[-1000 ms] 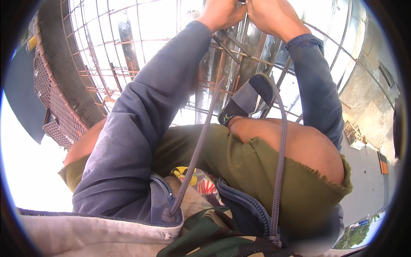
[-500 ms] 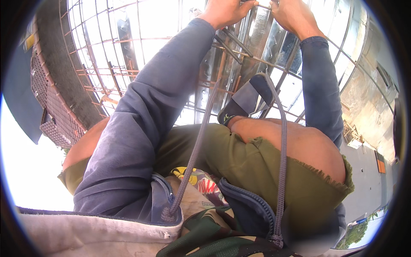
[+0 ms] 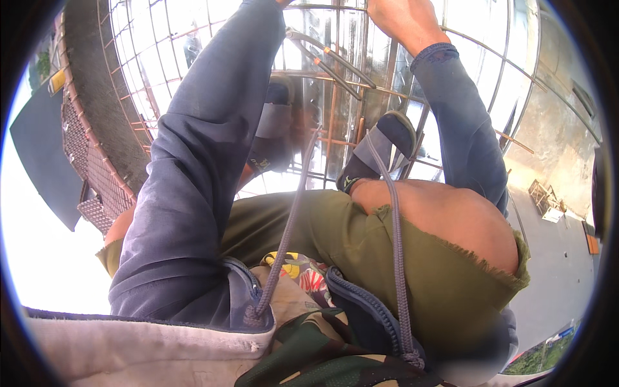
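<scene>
My right hand [image 3: 406, 20] is at the top edge, its fingers curled and partly cut off by the frame. A thin steel bar [image 3: 325, 7] runs up to its fingertips; what the fingers grip, if anything, is hidden. Of my left hand [image 3: 282, 2] only a sliver by the cuff shows, and its fingers are out of the frame. Between my arms, pincers [image 3: 335, 64] with two long dark handles lie on the rebar mesh [image 3: 380, 88], touched by neither hand in view. Shiny corrugated metal sheeting [image 3: 348, 39] shows under the bars.
My sandalled feet [image 3: 274, 126] [image 3: 387, 138] rest on the mesh below my bent knees. More rebar grid [image 3: 161, 39] spreads to the left, beside a dark concrete ledge [image 3: 97, 84] and a tiled roof [image 3: 97, 161]. A wooden frame [image 3: 546, 200] stands on the lower ground at right.
Both hands have moved left and up; the left has nearly left the frame. The hands, close together before, are now farther apart. The view has shifted, and my left foot now shows.
</scene>
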Demonstrator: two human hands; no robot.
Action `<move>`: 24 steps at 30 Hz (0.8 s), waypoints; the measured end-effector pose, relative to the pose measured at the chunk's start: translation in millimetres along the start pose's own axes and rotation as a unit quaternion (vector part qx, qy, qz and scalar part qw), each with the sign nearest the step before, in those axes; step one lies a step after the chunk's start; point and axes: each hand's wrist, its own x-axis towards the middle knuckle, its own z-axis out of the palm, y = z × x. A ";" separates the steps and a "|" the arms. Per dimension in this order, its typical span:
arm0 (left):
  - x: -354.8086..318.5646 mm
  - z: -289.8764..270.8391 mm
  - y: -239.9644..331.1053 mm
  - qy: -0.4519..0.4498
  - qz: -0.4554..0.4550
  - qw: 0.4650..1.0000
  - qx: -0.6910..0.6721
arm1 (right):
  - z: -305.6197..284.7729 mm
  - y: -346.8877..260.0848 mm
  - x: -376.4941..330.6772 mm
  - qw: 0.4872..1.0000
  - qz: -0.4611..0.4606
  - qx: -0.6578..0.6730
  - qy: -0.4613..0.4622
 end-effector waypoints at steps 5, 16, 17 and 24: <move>-75.8 14.0 46.8 -0.020 0.069 0.981 0.182 | -15.3 42.7 -32.8 0.971 0.114 -0.130 -0.166; -121.8 55.1 67.2 -0.134 0.267 0.883 0.363 | -84.2 24.3 -149.9 0.696 0.341 0.578 -0.253; -119.9 49.6 67.7 -0.146 0.280 0.881 0.353 | -93.9 23.7 -152.6 0.713 0.318 0.568 -0.260; -115.4 8.4 73.4 -0.186 0.249 0.928 0.203 | -168.1 28.7 -194.0 0.872 0.349 0.093 -0.329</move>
